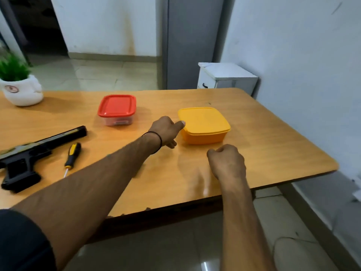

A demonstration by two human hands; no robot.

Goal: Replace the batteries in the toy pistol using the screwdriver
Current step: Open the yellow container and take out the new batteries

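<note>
Stretching the left hand (166, 132) out to the yellow square plastic box with its matching lid (204, 125), laying the thumb on the lid's near-left corner and curling the other fingers below it, close to the box wall. Not managing to tell whether pinching that corner or only touching it. Holding the right hand (226, 161) just nearer than the same box, over the orange-brown wooden table (273, 149), fingers curled into a loose fist, gripping nothing visible.

Leaving the long-barrelled black plastic toy pistol (25, 159) flat on the table, well apart to the left of both hands and untouched, barrel pointing away and rightward, grip towards the near edge. Leaving the screwdriver with the yellow-and-black handle (72, 155) just beside the pistol, between it and the left forearm, thin blade pointing nearer.

Judging the pistol as light, stiff, hollow moulded plastic, smooth rather than slippery, hardly fragile, yet awkward by the long barrel. Probably best taking hold round the chunky grip or the body just ahead of it, and pressing it to the table while turning any screw. Not seeing a battery cover from here. Judging the screwdriver as light and rigid, best gripped by the thick handle, not the slim shaft.

Counting one pistol, one screwdriver and two lidded boxes: the yellow one, and a clear square one with a red lid (117, 109) beyond and left of the left hand. Counting also one green plant in a white pot (21, 89) far to the left. Seeing no loose batteries.
</note>
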